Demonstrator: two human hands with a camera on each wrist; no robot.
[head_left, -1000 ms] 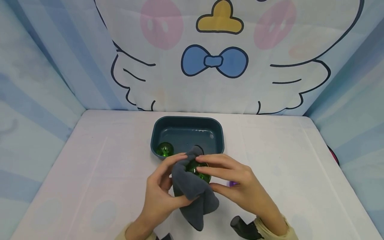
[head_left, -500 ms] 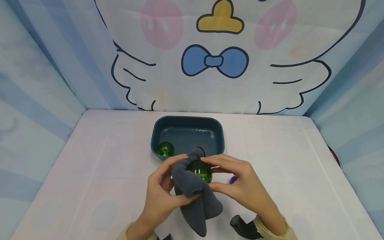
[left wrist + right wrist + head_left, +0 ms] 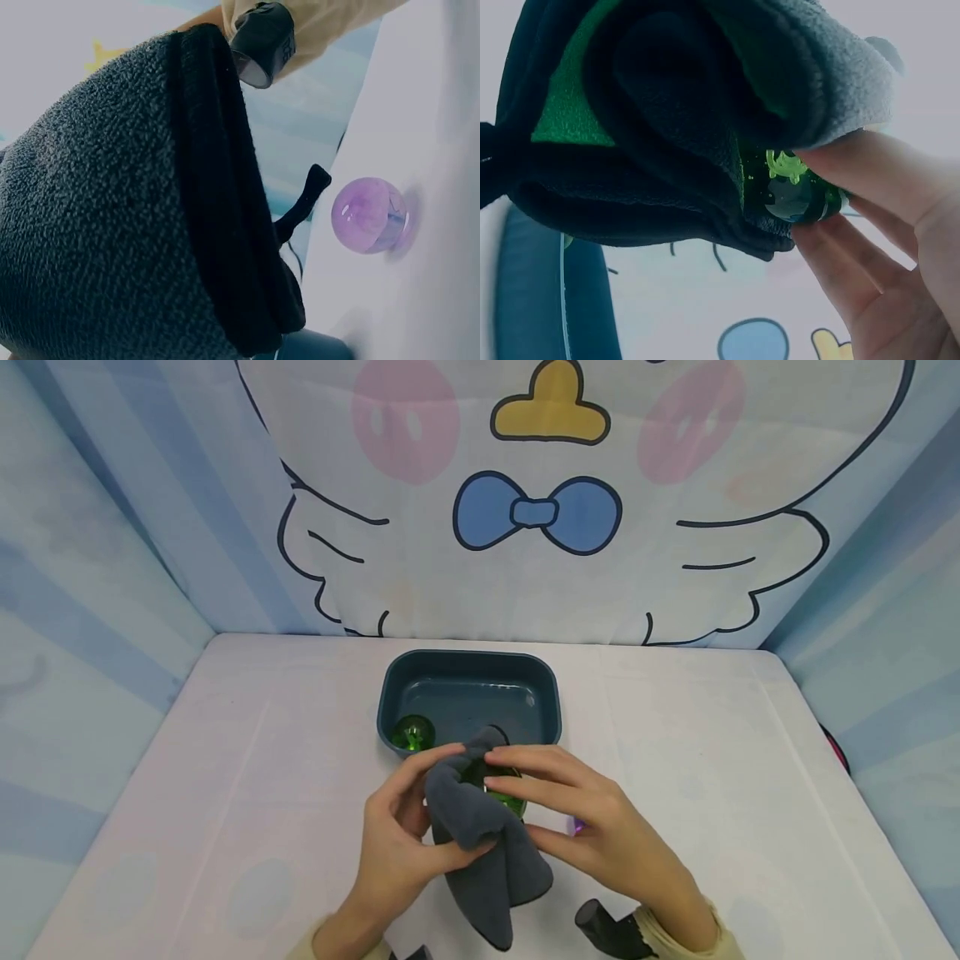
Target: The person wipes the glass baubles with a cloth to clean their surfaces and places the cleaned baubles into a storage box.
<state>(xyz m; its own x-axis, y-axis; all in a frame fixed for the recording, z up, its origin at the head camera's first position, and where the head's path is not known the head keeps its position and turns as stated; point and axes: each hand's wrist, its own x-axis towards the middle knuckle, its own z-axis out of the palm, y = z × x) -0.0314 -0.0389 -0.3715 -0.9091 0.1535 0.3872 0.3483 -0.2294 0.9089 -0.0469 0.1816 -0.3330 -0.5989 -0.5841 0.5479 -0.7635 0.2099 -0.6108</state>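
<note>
In the head view my left hand (image 3: 401, 835) grips a folded dark grey cloth (image 3: 472, 822), thumb in front and fingers behind. A clear green ball (image 3: 515, 804) sits inside the cloth's fold, its right side exposed. Thumb and fingers of my right hand (image 3: 600, 818) pinch that exposed side. From the right wrist, the green ball (image 3: 789, 196) shows a yellow-green shape inside it, and part of it is hidden by the cloth. The left wrist view is largely filled by the cloth (image 3: 112, 202) with its black edging and a small loop.
Behind the hands stands a dark blue rectangular bin (image 3: 468, 662), with another green ball (image 3: 412, 732) in its front left corner. A clear purple ball (image 3: 369, 215) lies on the white table, mostly hidden behind my right hand in the head view. Printed curtains surround the table.
My right fingers have shifted over the green ball, uncovering more of it half a second ago and covering it again now. The cloth's hanging end has swung slightly right and lower.
</note>
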